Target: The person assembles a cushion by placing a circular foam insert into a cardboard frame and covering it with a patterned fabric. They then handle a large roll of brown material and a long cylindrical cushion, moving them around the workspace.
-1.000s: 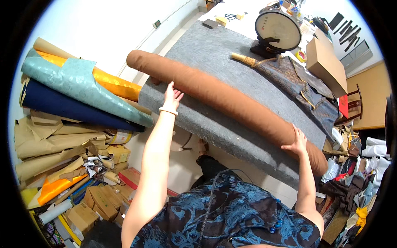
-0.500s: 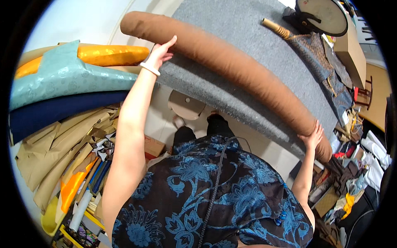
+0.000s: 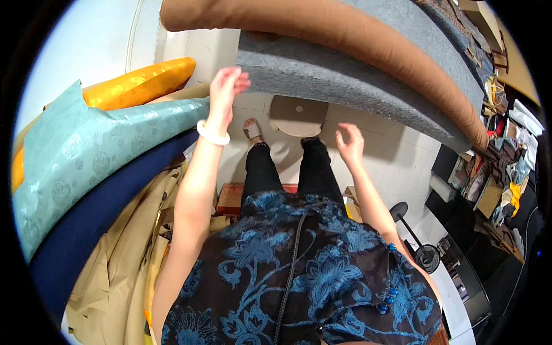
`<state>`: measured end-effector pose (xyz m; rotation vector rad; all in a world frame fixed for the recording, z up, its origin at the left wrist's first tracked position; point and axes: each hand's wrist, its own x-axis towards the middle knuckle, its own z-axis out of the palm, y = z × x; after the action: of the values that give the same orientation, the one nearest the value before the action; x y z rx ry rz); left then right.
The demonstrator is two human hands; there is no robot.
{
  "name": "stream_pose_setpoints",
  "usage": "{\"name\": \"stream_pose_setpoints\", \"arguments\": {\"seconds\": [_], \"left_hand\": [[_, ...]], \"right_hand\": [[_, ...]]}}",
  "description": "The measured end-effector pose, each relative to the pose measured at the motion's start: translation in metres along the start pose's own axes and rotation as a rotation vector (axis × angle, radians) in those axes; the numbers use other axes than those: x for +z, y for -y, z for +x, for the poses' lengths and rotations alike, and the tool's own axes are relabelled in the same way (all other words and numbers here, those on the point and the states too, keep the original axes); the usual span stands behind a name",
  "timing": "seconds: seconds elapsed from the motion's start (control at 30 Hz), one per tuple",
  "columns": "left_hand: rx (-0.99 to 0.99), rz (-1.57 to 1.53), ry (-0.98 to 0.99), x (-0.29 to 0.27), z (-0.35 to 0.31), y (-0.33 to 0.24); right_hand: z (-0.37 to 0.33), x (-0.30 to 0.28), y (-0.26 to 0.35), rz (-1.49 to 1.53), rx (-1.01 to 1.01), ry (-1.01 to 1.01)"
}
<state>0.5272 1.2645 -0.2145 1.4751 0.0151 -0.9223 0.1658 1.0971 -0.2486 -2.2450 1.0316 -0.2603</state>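
Observation:
A long brown fabric roll (image 3: pixel 345 27) lies along the grey felt-covered table (image 3: pixel 322 72), its left end jutting past the table's edge. My left hand (image 3: pixel 226 89), with a white bangle on the wrist, hovers near the table's left corner. Its fingers are loosely bent and somewhat apart, with nothing in them. Over the floor in front of the table is my right hand (image 3: pixel 351 145), thumb and fingers apart and holding nothing. Neither hand touches the roll.
Teal (image 3: pixel 63 155), orange (image 3: pixel 144 83) and navy (image 3: pixel 86 230) fabric rolls lean at the left, above tan sheets (image 3: pixel 115 264). A beige stool (image 3: pixel 299 118) stands partly under the table. Scraps (image 3: pixel 512 167) are heaped at the right, near a black stand (image 3: pixel 425 256).
Both hands have let go of the brown roll and drawn back toward me. My right hand has moved left, away from the roll's right end. The view has shifted, so the table sits higher.

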Motion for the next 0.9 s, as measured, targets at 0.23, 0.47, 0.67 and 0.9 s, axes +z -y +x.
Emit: {"name": "stream_pose_setpoints", "arguments": {"seconds": [0.23, 0.47, 0.67, 0.9], "left_hand": [[-0.764, -0.134, -0.166, -0.092, -0.050, 0.283], [-0.883, -0.337, -0.083, 0.012, -0.039, 0.368], [-0.606, -0.827, -0.199, 0.045, 0.001, 0.460], [-0.483, -0.855, -0.385, -0.081, -0.097, 0.465]], "right_hand": [[0.200, -0.082, 0.102, -0.662, -0.567, -0.334], [0.242, -0.071, 0.070, -0.720, -0.567, -0.070], [0.255, -0.063, 0.070, -0.771, -0.664, -0.104], [0.250, -0.068, 0.059, -0.859, -0.626, -0.149]]}}
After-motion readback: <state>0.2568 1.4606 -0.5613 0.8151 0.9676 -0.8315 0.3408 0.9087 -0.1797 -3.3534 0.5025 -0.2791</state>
